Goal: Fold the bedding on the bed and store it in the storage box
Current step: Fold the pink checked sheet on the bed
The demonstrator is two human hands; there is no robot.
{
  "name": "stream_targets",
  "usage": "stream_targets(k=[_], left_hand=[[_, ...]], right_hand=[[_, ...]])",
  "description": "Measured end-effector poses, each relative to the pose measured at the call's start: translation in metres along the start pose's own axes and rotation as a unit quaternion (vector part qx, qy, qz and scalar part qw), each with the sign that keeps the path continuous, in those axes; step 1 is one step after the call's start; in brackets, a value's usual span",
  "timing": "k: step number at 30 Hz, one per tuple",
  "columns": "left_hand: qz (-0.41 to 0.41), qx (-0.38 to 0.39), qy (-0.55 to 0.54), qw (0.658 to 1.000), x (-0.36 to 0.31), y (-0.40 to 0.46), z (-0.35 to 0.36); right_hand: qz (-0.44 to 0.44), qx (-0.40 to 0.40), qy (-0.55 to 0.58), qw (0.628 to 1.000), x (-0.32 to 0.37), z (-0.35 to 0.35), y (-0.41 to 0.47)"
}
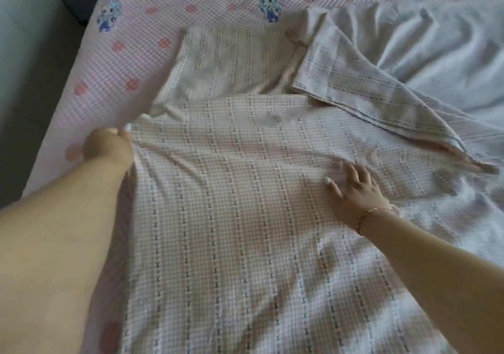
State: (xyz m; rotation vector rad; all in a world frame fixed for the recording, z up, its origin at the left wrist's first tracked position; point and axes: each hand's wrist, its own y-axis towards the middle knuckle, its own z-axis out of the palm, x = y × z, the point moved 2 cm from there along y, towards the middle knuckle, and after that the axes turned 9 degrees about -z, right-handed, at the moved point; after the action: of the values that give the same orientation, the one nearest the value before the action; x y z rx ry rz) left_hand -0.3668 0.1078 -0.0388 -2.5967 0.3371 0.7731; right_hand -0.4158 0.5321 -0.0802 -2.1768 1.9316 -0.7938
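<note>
A pink checked sheet with dotted stripes lay spread across the bed, covering most of the near and middle part of the view. Its far edge was doubled over, so a smaller panel of the same cloth showed beyond the fold. To the right a plaid cloth lay tilted over the sheet's upper right part, one corner reaching toward the right edge, and beyond it was a rumpled white cover.

The left hand gripped the sheet's left edge near the fold. Its fingers curled around the cloth, which bunched slightly there; only two white-painted nails showed past the hem.

The right hand rested flat on the sheet, right of the middle, with its fingers spread and pressing on the cloth. A thin bracelet circled that wrist. Small creases ran from the fingertips toward the left.

The bed's own covering was pink gingham with red patches and small blue cartoon figures, bare along the left and far sides. A grey floor lay beyond the bed's left edge.
</note>
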Motion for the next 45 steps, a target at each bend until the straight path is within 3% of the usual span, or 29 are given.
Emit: stream_targets(k=[4,7,11,13,17,20,26,28,30,31,33,35,37,40,42,43,45], left_hand=[[-0.079,0.046,0.035,0.995,0.017,-0.027,0.028],[-0.081,0.081,0.019,0.993,0.049,-0.03,0.034],[-0.001,-0.039,0.049,0.998,0.036,-0.006,0.009],[-0.013,-0.052,0.033,0.998,0.028,-0.008,0.009],[-0.132,0.055,-0.004,0.99,0.062,-0.038,0.025],[-0.068,0.08,0.095,0.99,0.09,-0.051,0.01],[0.047,-0.141,0.249,0.957,0.068,-0.08,0.002],[0.163,-0.154,0.233,0.946,0.051,-0.121,0.03],[0.333,-0.095,0.191,0.919,0.037,-0.175,0.07],[0.419,-0.037,0.174,0.89,0.033,-0.203,0.09],[0.521,0.119,0.25,0.808,0.039,-0.252,0.123],[0.493,0.203,0.387,0.752,0.06,-0.264,0.136],[0.405,0.194,0.46,0.766,0.073,-0.254,0.135],[0.337,0.149,0.47,0.802,0.068,-0.261,0.13],[0.366,0.138,0.413,0.822,0.054,-0.297,0.134],[0.411,0.15,0.382,0.814,0.052,-0.318,0.14],[0.487,0.217,0.369,0.761,0.051,-0.362,0.156]], right_hand=[[-0.008,-0.011,-0.018,1.0,0.01,-0.006,0.0],[-0.038,-0.032,-0.053,0.997,0.011,-0.005,-0.002],[-0.025,0.034,-0.091,0.995,-0.004,0.007,-0.004],[-0.014,0.044,-0.101,0.994,-0.007,0.008,-0.004],[-0.035,0.043,-0.082,0.995,0.008,0.009,-0.012],[-0.043,0.065,-0.086,0.993,0.005,0.012,-0.018],[-0.04,0.064,-0.087,0.993,-0.011,0.006,-0.028],[-0.075,0.036,-0.099,0.992,-0.006,0.008,-0.034],[-0.163,0.021,-0.104,0.981,0.001,0.015,-0.045],[-0.201,0.022,-0.097,0.975,0.001,0.018,-0.05],[-0.222,0.042,-0.104,0.969,-0.015,0.022,-0.057],[-0.181,0.051,-0.119,0.975,-0.054,0.019,-0.056],[-0.107,0.052,-0.13,0.984,-0.102,0.006,-0.058],[-0.027,0.057,-0.136,0.989,-0.152,-0.012,-0.065],[-0.03,0.065,-0.124,0.99,-0.164,-0.017,-0.077],[-0.05,0.074,-0.116,0.989,-0.166,-0.016,-0.083],[-0.088,0.083,-0.099,0.988,-0.18,-0.02,-0.096]])
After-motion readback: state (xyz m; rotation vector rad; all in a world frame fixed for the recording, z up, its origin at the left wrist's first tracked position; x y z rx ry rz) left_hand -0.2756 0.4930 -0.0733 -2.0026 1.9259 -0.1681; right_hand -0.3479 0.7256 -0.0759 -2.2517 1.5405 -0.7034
